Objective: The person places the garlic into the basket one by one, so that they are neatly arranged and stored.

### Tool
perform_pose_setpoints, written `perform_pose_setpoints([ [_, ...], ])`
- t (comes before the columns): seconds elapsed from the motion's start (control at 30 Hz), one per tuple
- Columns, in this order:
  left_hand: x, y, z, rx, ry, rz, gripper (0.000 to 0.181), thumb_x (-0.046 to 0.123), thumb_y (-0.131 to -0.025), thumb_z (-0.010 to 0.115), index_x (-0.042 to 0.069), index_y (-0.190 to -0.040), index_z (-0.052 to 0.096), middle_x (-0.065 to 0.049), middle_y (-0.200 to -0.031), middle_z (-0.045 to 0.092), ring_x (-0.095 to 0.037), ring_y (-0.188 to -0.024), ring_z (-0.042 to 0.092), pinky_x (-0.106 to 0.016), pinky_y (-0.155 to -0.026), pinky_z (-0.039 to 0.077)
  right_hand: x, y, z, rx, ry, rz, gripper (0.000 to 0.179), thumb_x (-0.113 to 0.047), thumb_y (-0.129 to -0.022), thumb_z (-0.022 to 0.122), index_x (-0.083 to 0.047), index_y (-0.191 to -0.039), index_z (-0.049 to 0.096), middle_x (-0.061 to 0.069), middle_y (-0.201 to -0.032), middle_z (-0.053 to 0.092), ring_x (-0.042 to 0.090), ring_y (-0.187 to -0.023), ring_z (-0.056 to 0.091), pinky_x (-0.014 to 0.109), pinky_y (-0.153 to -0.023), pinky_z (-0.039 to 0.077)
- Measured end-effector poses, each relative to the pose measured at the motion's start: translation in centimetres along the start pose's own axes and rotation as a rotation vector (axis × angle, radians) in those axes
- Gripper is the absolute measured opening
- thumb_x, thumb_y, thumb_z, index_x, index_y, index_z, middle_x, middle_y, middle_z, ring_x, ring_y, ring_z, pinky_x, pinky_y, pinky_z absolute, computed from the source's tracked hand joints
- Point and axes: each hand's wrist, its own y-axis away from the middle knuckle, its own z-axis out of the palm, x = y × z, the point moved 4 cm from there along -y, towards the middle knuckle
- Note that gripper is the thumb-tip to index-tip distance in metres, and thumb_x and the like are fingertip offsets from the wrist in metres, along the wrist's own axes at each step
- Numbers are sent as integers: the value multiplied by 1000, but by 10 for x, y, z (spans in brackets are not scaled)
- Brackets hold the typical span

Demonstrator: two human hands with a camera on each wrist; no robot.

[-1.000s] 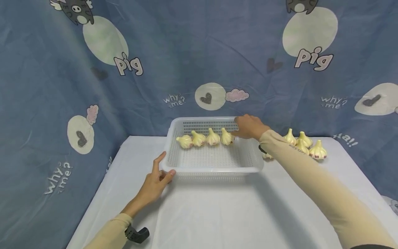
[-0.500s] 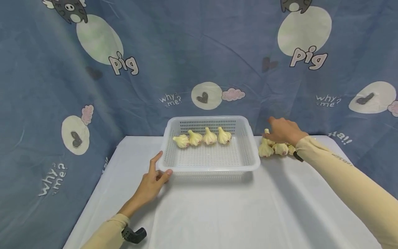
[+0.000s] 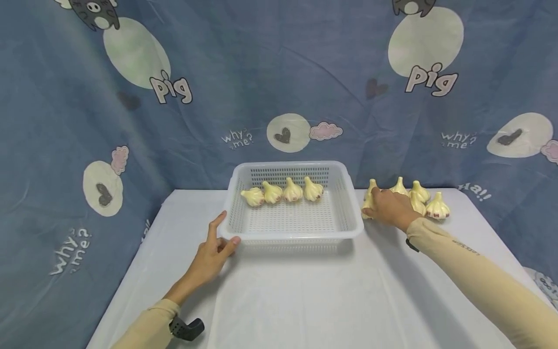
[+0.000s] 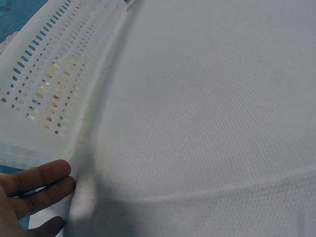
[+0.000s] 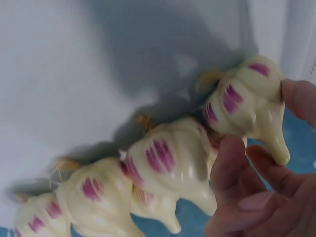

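A white plastic basket [image 3: 301, 236] stands on the table with several garlic bulbs [image 3: 293, 192] in a row along its back part. My left hand [image 3: 208, 259] rests at the basket's front left corner, its fingers fairly straight and touching the side. To the right of the basket, my right hand [image 3: 392, 208] pinches a garlic bulb [image 5: 247, 98] between thumb and fingers at the left end of a loose group. In the right wrist view, other garlic bulbs [image 5: 165, 153] lie beside the pinched one. The hand partly hides the group in the head view.
The table has a white cloth [image 3: 296, 291]. Behind it hangs a blue printed curtain [image 3: 226, 87], close to the basket's back rim. More garlic bulbs [image 3: 438, 207] sit near the table's back right edge.
My right hand has gone from over the basket's right side to the loose garlic bulbs and come down on the leftmost one. My left hand has stayed at the basket's corner.
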Motion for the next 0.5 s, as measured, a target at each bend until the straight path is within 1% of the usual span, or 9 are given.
perform_pose_setpoints([
  [0.07,0,0,1,-4,-2,-2,80,39,-110,59,31,-170,8,-8,-89,78,-17,-78,70,-31,-69,49,0,1,3,31,5,-2,59,-42,-97,75,10,-120,57,23,-90,70,31,-67,64,51,-60,52],
  [0.13,-1,0,2,-3,-5,-4,79,40,-110,59,32,-170,7,-7,-89,78,-17,-78,70,-32,-69,49,-1,3,5,47,6,-1,57,-41,-97,75,9,-118,57,23,-88,69,33,-68,65,53,-60,52],
  [0.23,0,0,1,1,-12,-5,79,40,-110,58,31,-170,7,-7,-88,77,-17,-77,68,-32,-68,48,-2,5,6,73,9,-8,54,-40,-96,77,8,-112,57,24,-84,68,40,-71,68,56,-62,53],
  [0.3,0,0,1,1,-15,-8,79,40,-111,58,31,-170,7,-7,-88,77,-17,-77,68,-32,-68,48,-3,6,7,78,13,-7,53,-40,-96,77,8,-111,58,24,-82,68,44,-73,69,59,-64,54],
  [0.37,0,0,1,0,-16,-7,79,40,-111,58,30,-170,6,-7,-88,77,-17,-77,68,-32,-69,48,-4,7,8,76,11,-6,55,-41,-96,77,9,-112,59,25,-82,68,47,-75,70,60,-65,54],
  [0.5,0,0,2,1,-15,-9,80,40,-110,58,31,-170,7,-8,-87,77,-17,-77,68,-33,-70,49,-5,9,11,73,8,-1,57,-41,-96,77,10,-117,61,27,-85,71,47,-79,72,61,-67,56],
])
